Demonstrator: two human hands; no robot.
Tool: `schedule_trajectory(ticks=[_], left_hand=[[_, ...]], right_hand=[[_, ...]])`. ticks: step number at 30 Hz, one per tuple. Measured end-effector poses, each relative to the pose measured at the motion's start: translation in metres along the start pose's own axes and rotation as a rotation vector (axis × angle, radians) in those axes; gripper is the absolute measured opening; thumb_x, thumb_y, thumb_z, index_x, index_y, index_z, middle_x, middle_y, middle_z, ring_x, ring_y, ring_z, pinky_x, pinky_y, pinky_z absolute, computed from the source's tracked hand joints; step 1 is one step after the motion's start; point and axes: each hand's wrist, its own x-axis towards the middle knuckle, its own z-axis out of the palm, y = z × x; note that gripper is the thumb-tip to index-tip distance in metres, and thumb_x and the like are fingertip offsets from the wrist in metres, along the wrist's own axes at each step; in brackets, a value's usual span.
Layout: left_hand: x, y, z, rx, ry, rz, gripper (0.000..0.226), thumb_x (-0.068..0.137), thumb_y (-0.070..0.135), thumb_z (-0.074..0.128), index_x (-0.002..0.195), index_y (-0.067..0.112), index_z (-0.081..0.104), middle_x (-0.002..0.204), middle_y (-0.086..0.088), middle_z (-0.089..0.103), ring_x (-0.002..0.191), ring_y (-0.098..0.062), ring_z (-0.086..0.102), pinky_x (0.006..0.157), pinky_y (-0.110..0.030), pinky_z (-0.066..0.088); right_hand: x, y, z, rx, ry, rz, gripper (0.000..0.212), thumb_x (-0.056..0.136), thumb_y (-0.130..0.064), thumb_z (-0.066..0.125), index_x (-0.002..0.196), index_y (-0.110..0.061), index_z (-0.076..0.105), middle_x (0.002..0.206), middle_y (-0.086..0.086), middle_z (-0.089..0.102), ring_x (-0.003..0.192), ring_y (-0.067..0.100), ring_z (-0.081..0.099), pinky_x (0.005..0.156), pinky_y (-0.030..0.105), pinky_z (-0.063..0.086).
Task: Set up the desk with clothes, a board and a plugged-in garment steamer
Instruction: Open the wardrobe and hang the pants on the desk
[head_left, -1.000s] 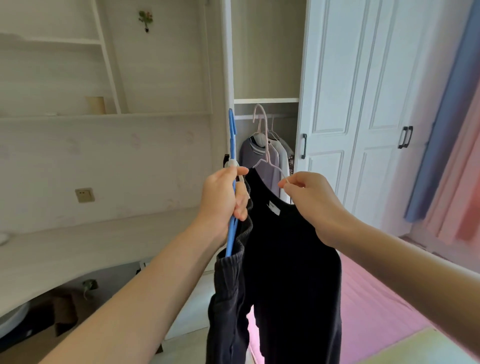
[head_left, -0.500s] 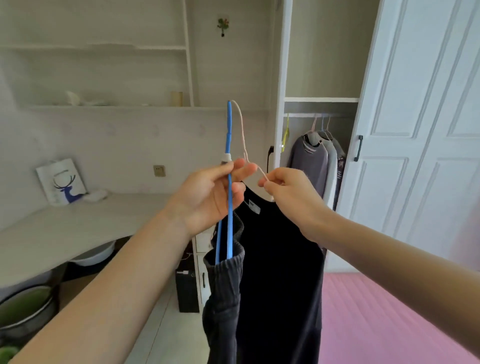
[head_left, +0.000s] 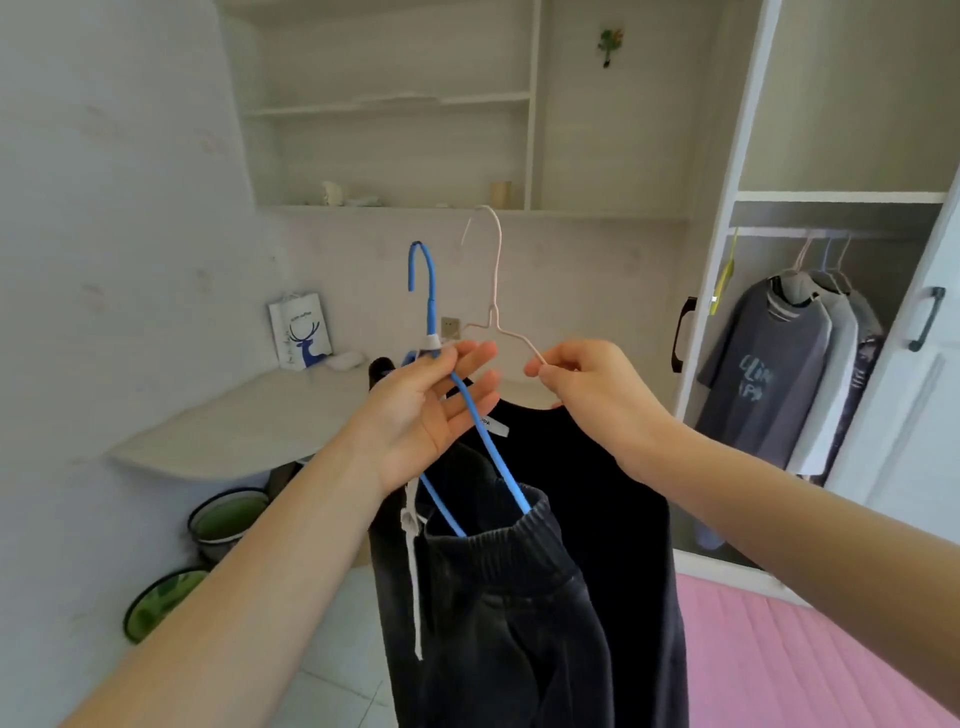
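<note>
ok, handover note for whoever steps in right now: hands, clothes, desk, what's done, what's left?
Left hand: fingers loosely around the blue hanger, which carries the dark trousers.
Right hand: pinching the pale wire hanger, which carries the black top.
Both garments hang in the air, in front of the desk.
Done: two garments are in hand.
Left: lay the clothes on the desk, bring the board, plug in the steamer. Neither board nor steamer is in view; a wall socket sits above the desk.
</note>
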Motion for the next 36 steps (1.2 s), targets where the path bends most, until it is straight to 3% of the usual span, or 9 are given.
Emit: schedule_trajectory(ticks=[4,10,15,17,21,27,30,32,36], left_hand=[[0.0,0.008,-0.02,0.001,0.055,0.051,0.028,0.101,0.014,0.042,0.122,0.003,0.057,0.117,-0.01,0.069,0.105,-0.025,0.067,0.083,-0.035,0.057],[0.009,0.025,-0.052,0.07,0.152,0.163,0.031,0.1,0.02,0.044,0.128,0.01,0.055,0.12,-0.001,0.068,0.111,-0.019,0.064,0.091,-0.036,0.051],[0.02,0.049,-0.084,0.183,0.191,0.26,0.032,0.102,0.023,0.041,0.128,0.011,0.054,0.126,0.0,0.065,0.115,-0.016,0.062,0.099,-0.037,0.047],[0.026,0.057,-0.099,0.188,0.211,0.266,0.032,0.102,0.023,0.042,0.128,0.01,0.054,0.13,-0.001,0.061,0.118,-0.017,0.059,0.1,-0.038,0.046],[0.036,0.071,-0.129,0.105,0.221,0.257,0.038,0.097,0.022,0.05,0.133,0.009,0.05,0.126,0.0,0.064,0.111,-0.015,0.064,0.085,-0.03,0.053],[0.048,0.083,-0.177,0.073,0.215,0.239,0.032,0.096,0.023,0.053,0.127,0.015,0.057,0.137,0.001,0.054,0.116,-0.018,0.061,0.085,-0.032,0.055],[0.055,0.087,-0.194,0.131,0.259,0.254,0.051,0.084,0.027,0.062,0.133,0.016,0.051,0.134,0.001,0.056,0.116,-0.016,0.06,0.091,-0.036,0.052],[0.062,0.087,-0.207,0.201,0.31,0.268,0.046,0.088,0.027,0.06,0.132,0.018,0.05,0.134,0.003,0.055,0.12,-0.015,0.056,0.098,-0.038,0.048],[0.08,0.087,-0.224,0.381,0.402,0.255,0.044,0.096,0.031,0.054,0.135,0.01,0.05,0.142,0.005,0.046,0.124,-0.008,0.049,0.106,-0.037,0.041]], right_hand=[[0.014,-0.018,0.021,0.013,-0.02,-0.094,0.022,0.096,-0.013,0.047,0.098,-0.016,0.068,0.078,-0.007,0.06,0.072,0.003,0.053,0.062,0.017,0.039],[0.038,-0.039,0.068,0.013,-0.082,-0.184,0.021,0.097,-0.011,0.046,0.098,-0.012,0.067,0.059,-0.008,0.047,0.042,-0.001,0.042,0.044,0.008,0.033],[0.056,-0.044,0.122,-0.017,-0.16,-0.226,0.022,0.097,-0.012,0.045,0.093,-0.011,0.067,0.07,-0.003,0.057,0.059,0.006,0.047,0.054,0.01,0.038],[0.063,-0.044,0.141,-0.002,-0.162,-0.242,0.022,0.096,-0.012,0.046,0.09,-0.011,0.067,0.066,-0.004,0.054,0.056,0.002,0.045,0.054,0.011,0.038],[0.077,-0.044,0.177,-0.013,-0.153,-0.3,0.021,0.095,-0.012,0.048,0.086,-0.008,0.067,0.061,-0.008,0.05,0.054,-0.001,0.045,0.054,0.011,0.036],[0.101,-0.03,0.225,-0.088,-0.163,-0.367,0.019,0.097,-0.014,0.047,0.09,-0.014,0.065,0.085,0.0,0.063,0.077,0.014,0.057,0.069,0.029,0.047],[0.114,-0.025,0.243,-0.209,-0.201,-0.39,0.021,0.099,-0.015,0.04,0.096,-0.017,0.06,0.087,-0.003,0.059,0.075,0.012,0.055,0.066,0.031,0.048],[0.118,-0.023,0.255,-0.283,-0.241,-0.387,0.023,0.101,-0.021,0.035,0.107,-0.019,0.057,0.092,-0.004,0.057,0.078,0.012,0.054,0.064,0.025,0.042],[0.129,-0.009,0.288,-0.519,-0.185,-0.442,0.044,0.099,-0.041,0.037,0.136,-0.016,0.04,0.125,-0.001,0.052,0.106,0.02,0.055,0.084,0.032,0.048]])
